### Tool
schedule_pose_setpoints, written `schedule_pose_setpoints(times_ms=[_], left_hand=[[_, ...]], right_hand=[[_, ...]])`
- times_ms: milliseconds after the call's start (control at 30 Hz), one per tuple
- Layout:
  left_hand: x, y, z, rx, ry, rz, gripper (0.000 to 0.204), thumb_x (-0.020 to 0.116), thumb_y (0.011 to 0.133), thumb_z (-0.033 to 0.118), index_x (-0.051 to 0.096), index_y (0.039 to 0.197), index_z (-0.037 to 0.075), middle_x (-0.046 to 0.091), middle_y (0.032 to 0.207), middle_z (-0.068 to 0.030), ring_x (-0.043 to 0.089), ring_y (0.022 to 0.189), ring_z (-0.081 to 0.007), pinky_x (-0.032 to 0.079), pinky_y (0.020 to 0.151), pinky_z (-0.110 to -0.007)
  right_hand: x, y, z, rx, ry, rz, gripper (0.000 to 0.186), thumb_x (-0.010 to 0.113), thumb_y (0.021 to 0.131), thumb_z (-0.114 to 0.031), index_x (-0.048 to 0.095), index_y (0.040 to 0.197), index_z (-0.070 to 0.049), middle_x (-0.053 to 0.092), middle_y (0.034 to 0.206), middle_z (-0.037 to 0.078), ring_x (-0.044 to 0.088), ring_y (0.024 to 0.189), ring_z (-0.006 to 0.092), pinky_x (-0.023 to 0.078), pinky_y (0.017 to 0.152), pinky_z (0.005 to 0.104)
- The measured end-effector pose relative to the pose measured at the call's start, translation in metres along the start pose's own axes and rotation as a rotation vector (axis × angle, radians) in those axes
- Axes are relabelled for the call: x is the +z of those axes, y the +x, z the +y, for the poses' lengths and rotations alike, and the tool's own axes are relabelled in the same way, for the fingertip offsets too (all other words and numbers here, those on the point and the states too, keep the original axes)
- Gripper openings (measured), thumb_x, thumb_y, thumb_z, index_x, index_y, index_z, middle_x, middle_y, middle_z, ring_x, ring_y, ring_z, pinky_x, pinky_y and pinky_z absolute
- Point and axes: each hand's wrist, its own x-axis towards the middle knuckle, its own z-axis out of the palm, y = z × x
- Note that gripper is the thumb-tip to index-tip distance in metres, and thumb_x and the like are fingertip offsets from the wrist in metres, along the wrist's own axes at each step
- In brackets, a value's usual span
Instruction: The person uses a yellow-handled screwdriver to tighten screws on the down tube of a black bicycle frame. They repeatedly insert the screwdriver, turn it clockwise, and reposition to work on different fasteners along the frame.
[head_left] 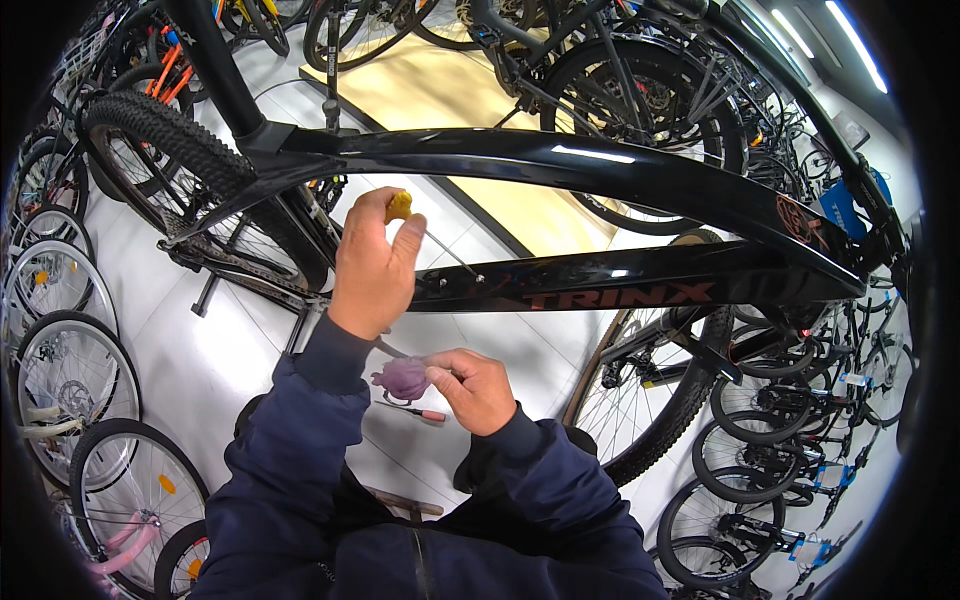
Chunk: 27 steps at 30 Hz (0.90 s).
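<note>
My left hand [372, 268] is closed on the yellow handle [400, 204] of a screwdriver, whose thin shaft [450, 250] slants to a bolt [480, 278] on the down tube of a glossy black bicycle frame [590, 272]. Below the frame, my right hand [470, 385] is closed on a crumpled purple cloth [398, 378]. A slim object with a salmon-coloured end [430, 415] shows just under the cloth; what it rests on I cannot tell.
The bicycle's rear wheel [180, 150] is at upper left, its front wheel [680, 410] at lower right. Rows of bicycles stand left [80, 350] and right [730, 530]. More stand beyond a pale wooden platform [480, 200].
</note>
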Motion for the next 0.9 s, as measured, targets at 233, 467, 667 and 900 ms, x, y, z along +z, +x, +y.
schedule_pose_setpoints(times_ms=[233, 467, 667, 900], left_hand=[[0.013, 0.007, 0.001, -0.263, -0.037, 0.113, 0.041, 0.079, 0.087, 0.028, 0.064, 0.113, -0.001, 0.066, 0.107, -0.0147, 0.064, 0.098, -0.0273, 0.051, 0.088, -0.038], [0.024, 0.019, -0.011, -0.121, 0.026, 0.159, 0.021, 0.074, 0.082, 0.012, 0.061, 0.095, 0.002, 0.068, 0.103, -0.0092, 0.063, 0.094, -0.0264, 0.052, 0.084, -0.037], [0.024, 0.023, -0.018, -0.058, -0.052, 0.107, 0.021, 0.075, 0.084, 0.015, 0.062, 0.095, 0.002, 0.068, 0.1, -0.0084, 0.062, 0.088, -0.0229, 0.051, 0.081, -0.034], [-0.011, 0.03, -0.005, -0.194, -0.273, -0.27, 0.043, 0.063, 0.103, 0.042, 0.066, 0.105, -0.001, 0.07, 0.086, -0.0053, 0.066, 0.07, -0.0138, 0.053, 0.067, -0.026]], right_hand=[[0.0, 0.0, -0.003, -0.021, -0.012, 0.001, 0.018, 0.067, 0.098, -0.012, 0.073, 0.108, 0.002, 0.073, 0.099, 0.012, 0.069, 0.087, 0.0186, 0.054, 0.079, 0.0303], [-0.004, -0.001, -0.009, 0.075, 0.039, -0.01, 0.018, 0.067, 0.098, -0.012, 0.074, 0.109, 0.001, 0.072, 0.098, 0.012, 0.068, 0.085, 0.0185, 0.053, 0.077, 0.0297], [-0.006, -0.002, -0.01, 0.072, 0.049, -0.007, 0.018, 0.067, 0.097, -0.011, 0.074, 0.109, 0.0, 0.073, 0.1, 0.013, 0.069, 0.088, 0.0201, 0.054, 0.08, 0.0306], [-0.008, -0.005, -0.009, 0.039, 0.014, -0.005, 0.017, 0.067, 0.097, -0.01, 0.074, 0.109, 0.0, 0.073, 0.101, 0.013, 0.069, 0.088, 0.0211, 0.054, 0.08, 0.0314]])
